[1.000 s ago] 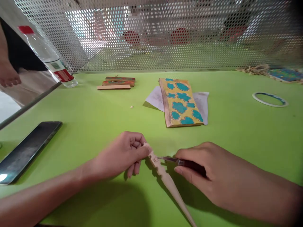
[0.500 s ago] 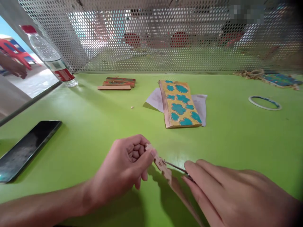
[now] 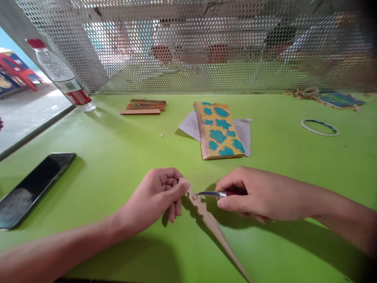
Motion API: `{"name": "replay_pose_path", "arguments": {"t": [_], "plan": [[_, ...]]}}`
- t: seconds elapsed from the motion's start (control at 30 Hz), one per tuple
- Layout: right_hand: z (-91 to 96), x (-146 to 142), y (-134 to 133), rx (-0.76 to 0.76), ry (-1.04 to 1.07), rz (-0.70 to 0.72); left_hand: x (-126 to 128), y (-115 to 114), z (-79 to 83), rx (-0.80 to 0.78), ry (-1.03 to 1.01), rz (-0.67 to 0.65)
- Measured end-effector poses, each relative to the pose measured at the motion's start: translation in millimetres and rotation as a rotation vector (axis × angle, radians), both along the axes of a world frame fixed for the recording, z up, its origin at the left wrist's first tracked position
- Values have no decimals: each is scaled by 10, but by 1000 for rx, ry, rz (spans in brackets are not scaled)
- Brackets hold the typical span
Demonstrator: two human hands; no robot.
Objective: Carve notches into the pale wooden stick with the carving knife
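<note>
Between the thumb and fingers of my left hand (image 3: 160,194) is the notched upper end of a thin carved wooden piece (image 3: 213,226). It tapers to a long point toward the table's near edge and has small cut marks near its notches. My right hand (image 3: 256,194) is closed around the dark red handle of a carving knife (image 3: 210,193). The knife's slim curved blade points left, its tip at the notched part of the wood. Part of the handle is hidden in my fingers.
On the green table (image 3: 123,165) lie a black phone (image 3: 35,188), a yellow board with teal patches (image 3: 219,129) over white paper (image 3: 188,125), wooden strips (image 3: 144,107) and a tape ring (image 3: 319,133). A water bottle (image 3: 63,78) stands by the perforated metal screen (image 3: 176,74).
My right hand has turned and shifted up, so the knife now lies nearly level and shows more. The wood's long tapered part now shows its flat face. The view has shifted slightly.
</note>
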State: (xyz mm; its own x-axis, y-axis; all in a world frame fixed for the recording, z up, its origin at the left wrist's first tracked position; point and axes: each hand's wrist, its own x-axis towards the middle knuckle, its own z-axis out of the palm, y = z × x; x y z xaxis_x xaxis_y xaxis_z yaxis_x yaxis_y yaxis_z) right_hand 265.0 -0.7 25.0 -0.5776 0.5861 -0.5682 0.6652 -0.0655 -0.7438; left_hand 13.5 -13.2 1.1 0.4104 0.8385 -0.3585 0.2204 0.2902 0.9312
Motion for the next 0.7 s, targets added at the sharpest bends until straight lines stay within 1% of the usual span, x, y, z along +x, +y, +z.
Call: {"name": "replay_pose_path", "arguments": {"t": [0.07, 0.13, 0.23, 0.3, 0.37, 0.5, 0.53, 0.6, 0.7], "plan": [[-28, -5, 58, -97, 65, 1, -12, 3, -5, -2, 5, -6], [-61, -3, 105, -138, 122, 14, -23, 9, -5, -6, 13, -12], [-98, 12, 146, -153, 162, 42, -28, 28, 4, -30, 13, -19], [-92, 21, 135, -126, 136, 53, -24, 40, 12, -59, -1, -25], [-58, 17, 77, -17, 70, 56, -14, 46, 17, -78, -17, -17], [34, -43, -186, 403, -113, 9, 10, 28, 19, -76, -22, 19], [48, -65, -265, 475, -149, -7, 14, 20, 20, -74, -22, 25], [56, -109, -412, 589, -198, -26, 19, 5, 22, -72, -15, 30], [24, -155, -557, 701, -273, -8, 18, -13, 20, -67, 10, 28]]}}
